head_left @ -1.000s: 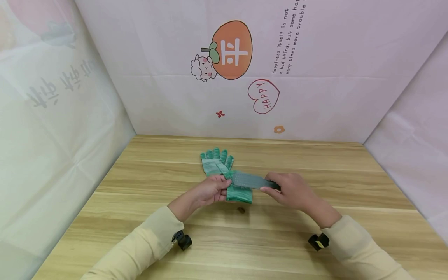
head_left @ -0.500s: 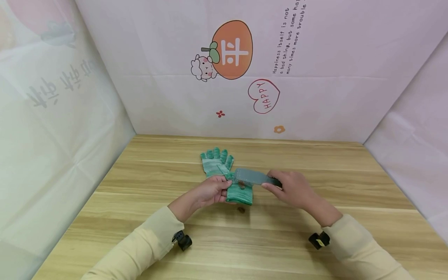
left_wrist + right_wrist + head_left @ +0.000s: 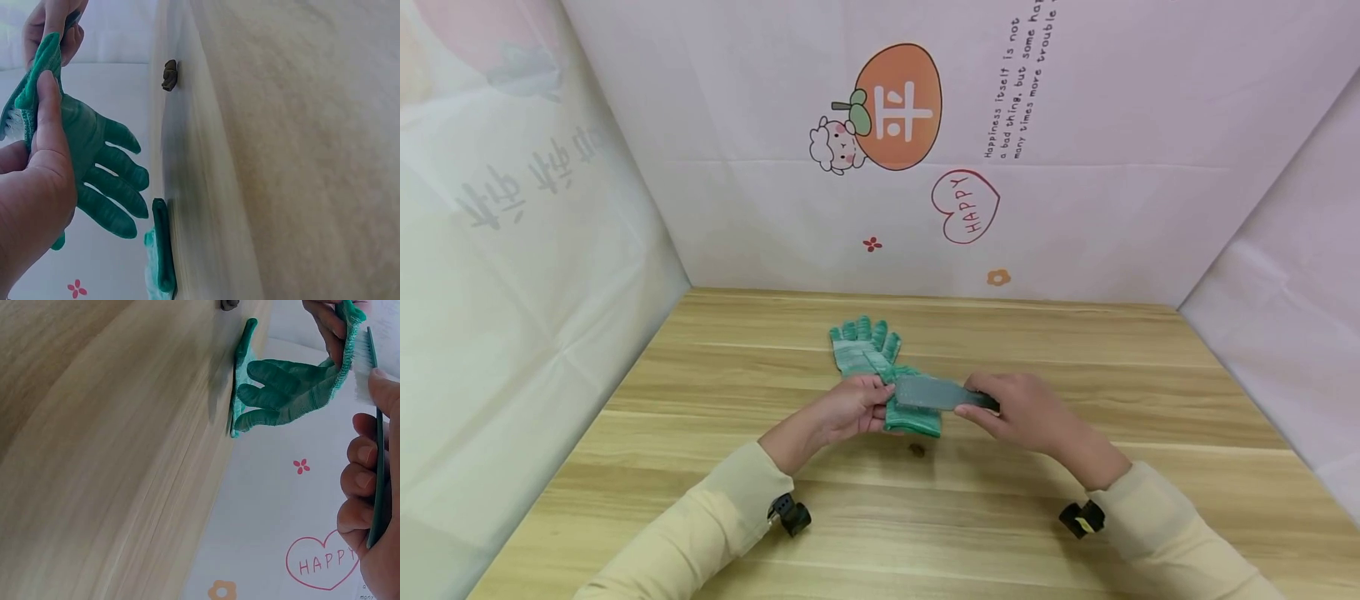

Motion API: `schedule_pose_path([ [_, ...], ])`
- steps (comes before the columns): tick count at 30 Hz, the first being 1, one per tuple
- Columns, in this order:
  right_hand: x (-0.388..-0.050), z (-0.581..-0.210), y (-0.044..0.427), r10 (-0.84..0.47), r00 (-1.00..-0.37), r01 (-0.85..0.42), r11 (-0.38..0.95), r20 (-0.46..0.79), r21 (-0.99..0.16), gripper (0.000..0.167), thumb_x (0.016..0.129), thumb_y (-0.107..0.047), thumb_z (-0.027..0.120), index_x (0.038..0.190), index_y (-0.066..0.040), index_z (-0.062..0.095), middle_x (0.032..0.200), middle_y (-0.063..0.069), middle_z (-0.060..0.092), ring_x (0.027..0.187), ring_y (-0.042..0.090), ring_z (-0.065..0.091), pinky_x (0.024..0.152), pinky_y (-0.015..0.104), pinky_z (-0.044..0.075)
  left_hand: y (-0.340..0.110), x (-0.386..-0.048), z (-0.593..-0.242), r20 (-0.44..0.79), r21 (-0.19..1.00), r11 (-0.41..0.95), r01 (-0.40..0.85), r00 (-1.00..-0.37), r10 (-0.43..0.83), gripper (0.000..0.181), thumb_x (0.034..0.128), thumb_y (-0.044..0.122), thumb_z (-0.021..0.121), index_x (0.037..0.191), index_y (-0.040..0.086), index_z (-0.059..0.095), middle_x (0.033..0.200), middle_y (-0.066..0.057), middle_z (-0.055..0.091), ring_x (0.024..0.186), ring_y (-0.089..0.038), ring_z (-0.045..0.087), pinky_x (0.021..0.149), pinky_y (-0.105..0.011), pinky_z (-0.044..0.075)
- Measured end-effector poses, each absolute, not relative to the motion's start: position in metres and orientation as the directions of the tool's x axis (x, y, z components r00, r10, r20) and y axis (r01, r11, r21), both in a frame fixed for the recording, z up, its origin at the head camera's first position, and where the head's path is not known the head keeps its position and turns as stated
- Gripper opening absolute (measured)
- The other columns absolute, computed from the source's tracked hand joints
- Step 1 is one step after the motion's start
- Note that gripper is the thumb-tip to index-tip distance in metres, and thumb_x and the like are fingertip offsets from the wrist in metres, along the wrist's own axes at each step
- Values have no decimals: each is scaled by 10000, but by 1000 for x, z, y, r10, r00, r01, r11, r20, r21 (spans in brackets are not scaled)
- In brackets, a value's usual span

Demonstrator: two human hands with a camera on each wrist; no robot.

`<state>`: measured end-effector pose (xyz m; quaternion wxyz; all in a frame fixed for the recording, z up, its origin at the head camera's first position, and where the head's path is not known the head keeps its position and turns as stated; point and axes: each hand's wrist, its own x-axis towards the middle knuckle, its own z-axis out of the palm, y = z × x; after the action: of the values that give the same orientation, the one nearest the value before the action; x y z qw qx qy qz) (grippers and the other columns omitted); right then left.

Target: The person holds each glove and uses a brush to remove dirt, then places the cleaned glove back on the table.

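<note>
My left hand [image 3: 848, 408] holds a green knitted glove [image 3: 913, 423] near its cuff, thumb on one side and fingers behind. In the left wrist view the glove's coated fingers [image 3: 115, 187] hang down above the table. My right hand [image 3: 1028, 414] grips the handle of a grey-green brush [image 3: 931, 393], whose head lies over the cuff part of the glove. In the right wrist view, pale bristles [image 3: 362, 369] face the glove and seem to touch it. The brush head hides much of the glove's upper face in the head view.
A second green glove [image 3: 853, 354] lies flat on the wooden table [image 3: 760, 350], beyond the held one. A small dark brown lump [image 3: 917, 450] sits on the table just nearer than the cuff. White printed sheeting [image 3: 775, 225] walls the back and both sides.
The brush lifted up and right, baring a brown spot on the glove half a second ago. Now it is back down and left, covering that spot. The left hand stays nearly still.
</note>
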<state>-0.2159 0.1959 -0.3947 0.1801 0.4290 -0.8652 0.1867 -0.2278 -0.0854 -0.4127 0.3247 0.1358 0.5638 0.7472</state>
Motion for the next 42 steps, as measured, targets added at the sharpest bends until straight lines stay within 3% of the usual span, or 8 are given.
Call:
schedule_pose_path([
  [10, -219, -396, 196, -658, -545, -817, 556, 520, -154, 223, 940, -327, 664, 913, -117, 591, 609, -160, 353, 485, -28, 273, 448, 182, 269, -85, -225, -412, -167, 935, -131, -330, -735, 657, 294, 1062, 55, 356, 784, 50, 452, 695, -40, 494, 642, -111, 564, 900, -502, 499],
  [18, -220, -396, 198, -647, -574, -795, 587, 502, -153, 234, 938, -341, 663, 917, -117, 599, 622, -156, 376, 490, -21, 284, 448, 189, 268, -86, -224, -412, -173, 938, -118, -327, -733, 659, 271, 1063, 51, 347, 829, 36, 483, 802, -70, 635, 756, -147, 666, 933, -546, 454],
  [23, -220, -396, 198, -641, -578, -789, 596, 505, -148, 227, 927, -326, 680, 914, -112, 607, 619, -150, 390, 491, -18, 284, 451, 191, 268, -86, -225, -413, -177, 936, -117, -331, -732, 658, 265, 1061, 55, 358, 823, 40, 474, 765, -55, 595, 726, -130, 640, 941, -548, 447],
  [28, -220, -395, 199, -633, -587, -781, 606, 504, -149, 224, 917, -325, 691, 907, -119, 604, 608, -144, 387, 488, -17, 276, 449, 193, 259, -87, -226, -413, -185, 935, -115, -337, -736, 651, 291, 1062, 71, 372, 776, 58, 425, 663, -17, 398, 610, -100, 465, 874, -452, 525],
  [30, -220, -394, 200, -631, -589, -780, 606, 505, -153, 222, 917, -325, 691, 907, -122, 603, 611, -145, 388, 489, -18, 277, 449, 192, 261, -86, -226, -414, -188, 934, -117, -337, -743, 642, 313, 1061, 73, 375, 749, 70, 402, 647, -8, 325, 581, -106, 367, 768, -342, 552],
  [35, -219, -391, 198, -630, -582, -789, 591, 515, -169, 207, 928, -336, 678, 908, -144, 603, 622, -157, 380, 500, -23, 287, 454, 191, 272, -85, -226, -413, -185, 930, -133, -343, -748, 638, 356, 1059, 66, 371, 703, 87, 365, 631, -4, 264, 556, -122, 252, 637, -254, 481],
  [39, -217, -388, 192, -650, -553, -811, 564, 521, -157, 223, 940, -354, 659, 906, -145, 588, 631, -154, 360, 511, -25, 285, 457, 186, 276, -85, -226, -413, -169, 930, -145, -338, -744, 646, 365, 1060, 56, 353, 697, 92, 340, 631, -7, 253, 547, -122, 237, 715, -298, 539],
  [42, -217, -389, 189, -670, -540, -822, 549, 509, -151, 223, 936, -341, 668, 906, -137, 584, 631, -153, 360, 513, -26, 287, 460, 181, 281, -85, -227, -415, -162, 931, -147, -333, -741, 651, 348, 1057, 35, 327, 713, 83, 352, 650, -20, 297, 560, -116, 312, 730, -310, 549],
])
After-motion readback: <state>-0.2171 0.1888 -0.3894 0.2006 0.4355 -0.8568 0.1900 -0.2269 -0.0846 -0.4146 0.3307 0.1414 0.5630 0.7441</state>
